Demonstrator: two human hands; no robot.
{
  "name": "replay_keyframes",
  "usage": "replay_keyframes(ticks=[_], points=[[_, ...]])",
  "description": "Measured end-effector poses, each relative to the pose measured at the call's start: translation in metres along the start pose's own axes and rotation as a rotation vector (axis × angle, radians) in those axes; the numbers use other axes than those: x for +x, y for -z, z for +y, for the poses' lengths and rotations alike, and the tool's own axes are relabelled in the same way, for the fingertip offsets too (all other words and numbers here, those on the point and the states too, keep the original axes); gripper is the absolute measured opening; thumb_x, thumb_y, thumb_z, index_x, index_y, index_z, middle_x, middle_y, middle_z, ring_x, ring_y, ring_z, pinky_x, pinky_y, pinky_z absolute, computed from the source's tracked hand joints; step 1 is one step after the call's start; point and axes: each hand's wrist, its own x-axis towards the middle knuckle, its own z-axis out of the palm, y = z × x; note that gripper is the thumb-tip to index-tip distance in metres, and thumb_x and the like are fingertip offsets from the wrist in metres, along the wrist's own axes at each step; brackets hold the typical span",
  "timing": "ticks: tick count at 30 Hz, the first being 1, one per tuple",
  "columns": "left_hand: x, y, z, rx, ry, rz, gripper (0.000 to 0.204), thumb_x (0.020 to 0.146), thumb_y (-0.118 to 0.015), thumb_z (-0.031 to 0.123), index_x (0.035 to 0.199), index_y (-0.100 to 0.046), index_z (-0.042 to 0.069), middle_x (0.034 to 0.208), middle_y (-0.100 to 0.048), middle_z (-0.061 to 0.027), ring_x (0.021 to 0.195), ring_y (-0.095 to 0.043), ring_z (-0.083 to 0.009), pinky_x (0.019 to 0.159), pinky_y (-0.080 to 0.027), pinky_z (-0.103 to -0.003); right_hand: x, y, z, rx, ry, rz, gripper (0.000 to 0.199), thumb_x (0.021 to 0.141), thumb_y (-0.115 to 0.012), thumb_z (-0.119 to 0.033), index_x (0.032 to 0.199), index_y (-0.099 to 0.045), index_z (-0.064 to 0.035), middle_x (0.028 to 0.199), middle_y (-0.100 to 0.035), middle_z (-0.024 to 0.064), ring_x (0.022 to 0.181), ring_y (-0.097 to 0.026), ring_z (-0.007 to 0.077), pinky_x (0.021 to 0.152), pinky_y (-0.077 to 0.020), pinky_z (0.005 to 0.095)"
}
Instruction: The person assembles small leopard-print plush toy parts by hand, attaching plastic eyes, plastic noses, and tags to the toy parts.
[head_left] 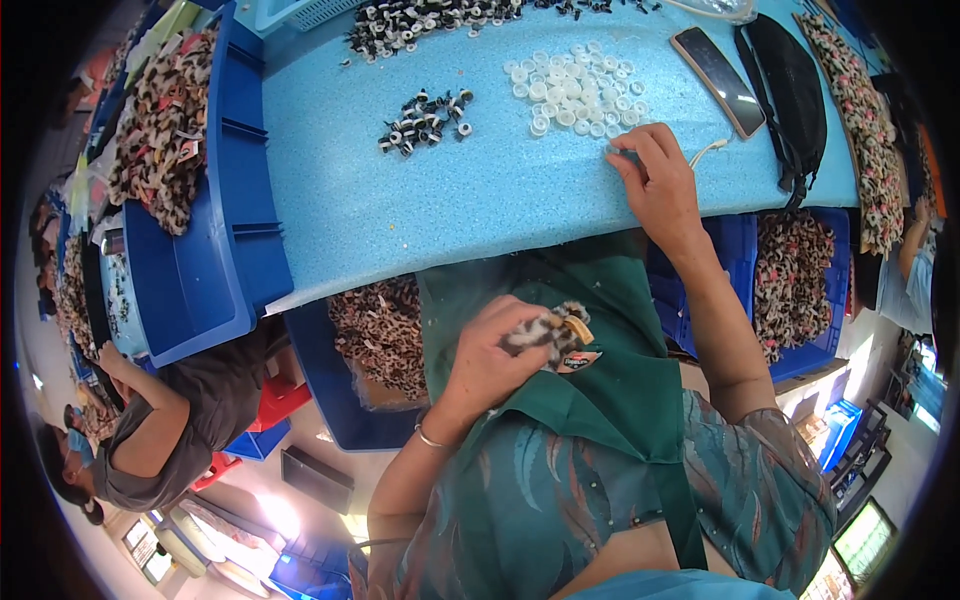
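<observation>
My left hand [485, 360] is closed round a small spotted plush piece [568, 322], held above my lap in front of the green apron [620, 390]. A small printed tag [578, 362] hangs from the plush. Over the blue table [340, 215], my right hand [660, 190] has its thumb and fingertips drawn together. What they pinch, if anything, is too small to make out. Just beyond these fingertips lies a spread of translucent white plastic washers [575, 92]. To their left is a small heap of black-and-white plastic pegs [425, 122].
A larger heap of black-and-white pegs [420, 25] lies at the far edge. A phone [718, 80] and black pouch [790, 100] lie at right. Blue crates [240, 170] of spotted plush pieces flank the table. A co-worker [165, 420] sits at left.
</observation>
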Motion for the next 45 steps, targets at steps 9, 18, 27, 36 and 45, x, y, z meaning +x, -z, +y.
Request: replay_keyframes(ticks=[9, 18, 27, 36, 45], points=[[0.001, -0.005, -0.006, 0.318, -0.226, 0.052, 0.037, 0.062, -0.078, 0.006, 0.097, -0.065, 0.008, 0.092, -0.065, -0.0054, 0.081, -0.062, -0.0258, 0.073, -0.043, -0.035, 0.003, 0.006, -0.018, 0.121, -0.067, -0.077, 0.016, 0.081, -0.066, 0.000, 0.097, -0.064, -0.0042, 0.089, -0.061, 0.0107, 0.083, -0.060, 0.0293, 0.073, -0.0480, 0.0366], [-0.005, 0.017, 0.013, 0.535, -0.617, 0.271, 0.047, 0.059, -0.077, 0.000, 0.104, -0.069, 0.012, 0.096, -0.066, -0.0036, 0.076, -0.058, -0.0227, 0.068, -0.044, -0.035, -0.042, 0.000, -0.102, 0.819, -0.115, -0.440, 0.015, 0.080, -0.069, 0.005, 0.094, -0.070, 0.0001, 0.087, -0.066, 0.0074, 0.080, -0.063, 0.0145, 0.071, -0.0485, 0.0254], [-0.016, 0.010, 0.006, 0.407, -0.591, 0.356, 0.047, 0.061, -0.077, -0.003, 0.103, -0.073, 0.017, 0.098, -0.064, -0.0076, 0.077, -0.058, -0.0251, 0.066, -0.049, -0.032, -0.040, 0.010, -0.104, 0.833, -0.209, -0.611, 0.014, 0.084, -0.066, 0.002, 0.097, -0.071, -0.0003, 0.089, -0.065, 0.0063, 0.080, -0.061, 0.0122, 0.071, -0.0473, 0.0233], [-0.012, 0.005, -0.002, 0.182, -0.473, 0.382, 0.043, 0.068, -0.076, -0.007, 0.106, -0.073, 0.013, 0.105, -0.062, -0.0106, 0.087, -0.063, -0.0221, 0.074, -0.053, -0.029, -0.037, 0.011, -0.093, 0.867, -0.109, -0.728, 0.021, 0.088, -0.064, -0.011, 0.105, -0.067, 0.0017, 0.096, -0.063, 0.0100, 0.089, -0.059, 0.0155, 0.079, -0.0463, 0.0271], [-0.008, 0.005, -0.004, 0.136, -0.448, 0.403, 0.044, 0.068, -0.075, -0.008, 0.107, -0.071, 0.010, 0.105, -0.064, -0.0108, 0.087, -0.066, -0.0228, 0.072, -0.054, -0.029, -0.040, 0.009, -0.088, 0.931, -0.161, -0.727, 0.033, 0.077, -0.072, -0.015, 0.106, -0.065, 0.0007, 0.098, -0.060, 0.0115, 0.094, -0.057, 0.0219, 0.089, -0.0443, 0.0332]])
